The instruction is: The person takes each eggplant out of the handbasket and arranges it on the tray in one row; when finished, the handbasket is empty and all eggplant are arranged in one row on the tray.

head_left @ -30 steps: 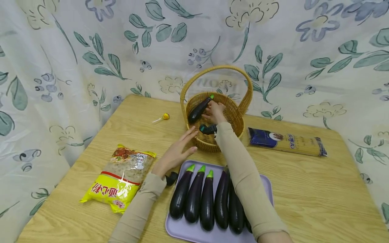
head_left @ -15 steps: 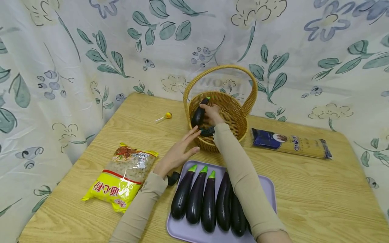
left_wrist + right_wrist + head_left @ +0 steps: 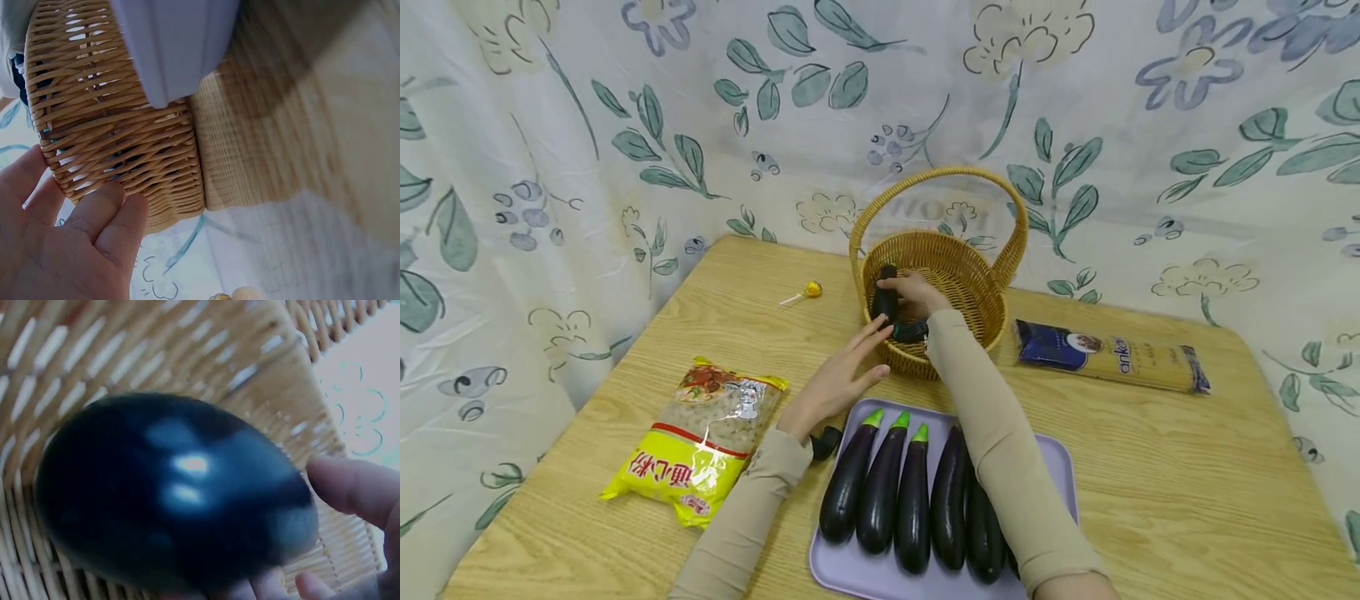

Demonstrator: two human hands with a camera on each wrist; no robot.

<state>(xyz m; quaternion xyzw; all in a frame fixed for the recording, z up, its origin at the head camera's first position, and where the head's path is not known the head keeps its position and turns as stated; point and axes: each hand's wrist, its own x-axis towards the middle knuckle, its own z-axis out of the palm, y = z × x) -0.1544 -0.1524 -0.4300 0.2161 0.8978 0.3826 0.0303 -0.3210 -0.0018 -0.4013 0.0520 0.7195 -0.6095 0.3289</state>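
Note:
A dark purple eggplant (image 3: 886,298) stands steeply tilted inside the left part of the wicker basket (image 3: 985,292). My right hand (image 3: 916,292) grips it, thumb on one side and fingers on the other; the right wrist view has its glossy rounded body (image 3: 175,487) close to the basket's weave. With fingers extended, my left hand (image 3: 831,387) rests on the basket's near left side. In the left wrist view its fingertips lie along the woven wall (image 3: 125,150). On the lilac tray (image 3: 1060,467) lie several eggplants (image 3: 913,508), some partly covered by my right sleeve.
A yellow bag of pasta (image 3: 700,442) lies to the left of the tray. Right of the basket is a long pack of spaghetti (image 3: 1108,357). A lollipop (image 3: 812,289) lies left of the basket, whose tall handle (image 3: 943,172) arches over it. A patterned curtain (image 3: 760,150) hangs behind the table.
Inside the basket, the eggplant has come nearer and turned from slanting to more upright, its green tip now out of sight. My right hand closed around it; my left hand stayed at the rim.

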